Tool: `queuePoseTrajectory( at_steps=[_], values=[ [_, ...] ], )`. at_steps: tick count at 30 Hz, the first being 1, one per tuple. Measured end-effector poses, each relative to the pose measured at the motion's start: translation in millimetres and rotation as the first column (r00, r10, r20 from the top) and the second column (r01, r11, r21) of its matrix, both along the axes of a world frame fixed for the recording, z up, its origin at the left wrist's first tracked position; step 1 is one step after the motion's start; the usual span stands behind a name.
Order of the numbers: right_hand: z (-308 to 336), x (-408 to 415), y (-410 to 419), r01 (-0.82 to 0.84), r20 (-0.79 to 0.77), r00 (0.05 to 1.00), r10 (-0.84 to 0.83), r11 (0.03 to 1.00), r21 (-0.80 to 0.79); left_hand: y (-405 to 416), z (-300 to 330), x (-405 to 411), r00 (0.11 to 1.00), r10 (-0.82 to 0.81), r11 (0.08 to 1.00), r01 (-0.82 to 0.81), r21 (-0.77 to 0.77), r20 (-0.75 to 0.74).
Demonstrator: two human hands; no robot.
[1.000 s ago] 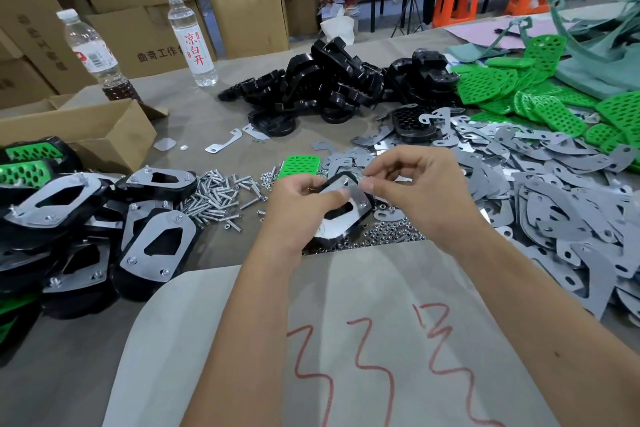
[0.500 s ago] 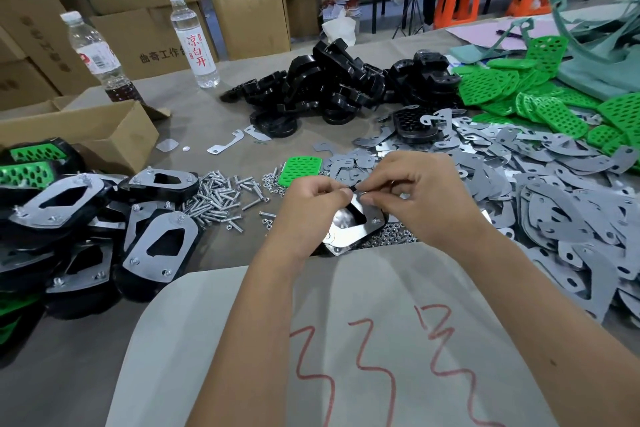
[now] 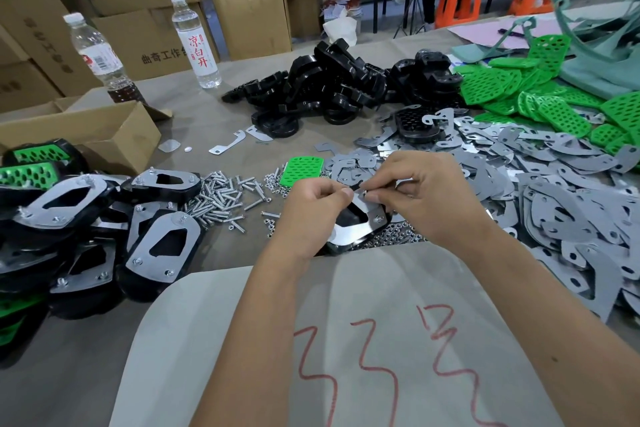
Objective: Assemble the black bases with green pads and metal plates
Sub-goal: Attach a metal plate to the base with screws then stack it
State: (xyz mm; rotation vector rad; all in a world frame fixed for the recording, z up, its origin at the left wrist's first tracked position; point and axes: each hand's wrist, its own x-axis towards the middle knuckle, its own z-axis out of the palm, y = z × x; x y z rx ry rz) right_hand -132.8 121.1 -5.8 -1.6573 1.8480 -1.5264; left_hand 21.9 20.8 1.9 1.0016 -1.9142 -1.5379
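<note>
My left hand (image 3: 313, 215) grips a black base topped with a shiny metal plate (image 3: 356, 225) at the table's middle. My right hand (image 3: 422, 198) pinches the plate's far corner with thumb and forefinger; what sits under the fingertips is hidden. A lone green pad (image 3: 301, 168) lies just beyond my hands. Loose black bases (image 3: 332, 90) are heaped at the back, green pads (image 3: 540, 97) at the back right, grey metal plates (image 3: 554, 191) on the right.
Finished assemblies (image 3: 86, 222) pile up on the left by a cardboard box (image 3: 86, 135). Screws (image 3: 221, 198) and nuts (image 3: 398, 236) lie around my hands. Two water bottles (image 3: 197, 42) stand at the back. A grey sheet with red marks (image 3: 346, 340) covers the near edge.
The base with its plate has tilted and shifted slightly toward me in my left hand. My right fingers have moved to the plate's far corner and keep pinching there.
</note>
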Motion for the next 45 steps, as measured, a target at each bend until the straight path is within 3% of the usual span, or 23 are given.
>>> queuePoseTrajectory(
  at_steps=[6, 11, 19, 21, 24, 28, 34, 39, 43, 45],
  values=[
    [-2, -2, -1, 0.037, -0.131, 0.99, -0.045, 0.997, -0.061, 0, -2, -1, 0.999, -0.037, 0.999, 0.036, -0.03, -0.007],
    [-5, 1, -4, 0.11, -0.143, 0.981, -0.13, 0.984, -0.141, 1, -3, -3, 0.998, -0.044, 0.999, 0.044, -0.011, -0.05],
    [-9, 9, -7, 0.06, 0.095, 0.994, -0.052, 0.995, -0.084, 0, -6, -4, 0.989, 0.045, 0.996, -0.033, 0.089, -0.143],
    [-9, 8, -6, 0.06, 0.117, 0.992, -0.053, 0.997, -0.054, -2, -6, -5, 0.978, 0.128, 0.981, -0.1, 0.166, -0.165],
    [-8, 8, -3, 0.079, 0.272, 0.961, -0.05, 0.992, -0.098, -3, -6, -6, 0.962, 0.206, 0.947, -0.15, 0.284, -0.179],
    [-9, 9, -5, 0.064, 0.27, 0.961, -0.05, 0.997, -0.043, 0, -6, -7, 0.967, 0.152, 0.953, -0.09, 0.289, -0.202],
    [-10, 8, -9, 0.079, 0.522, 0.852, -0.031, 0.995, -0.069, 0, -5, -7, 0.952, 0.214, 0.929, -0.129, 0.346, -0.219],
    [-10, 11, -10, 0.027, 0.372, 0.928, -0.026, 1.0, 0.001, 1, -7, -8, 0.962, 0.171, 0.948, -0.102, 0.302, -0.214],
    [-9, 11, -10, 0.12, 0.542, 0.839, -0.045, 0.987, -0.103, 2, -6, -8, 0.958, 0.19, 0.934, -0.109, 0.339, -0.215],
    [-10, 11, -9, 0.075, 0.46, 0.887, -0.034, 0.995, -0.071, 1, -6, -8, 0.959, 0.189, 0.936, -0.11, 0.336, -0.213]
  ],
)
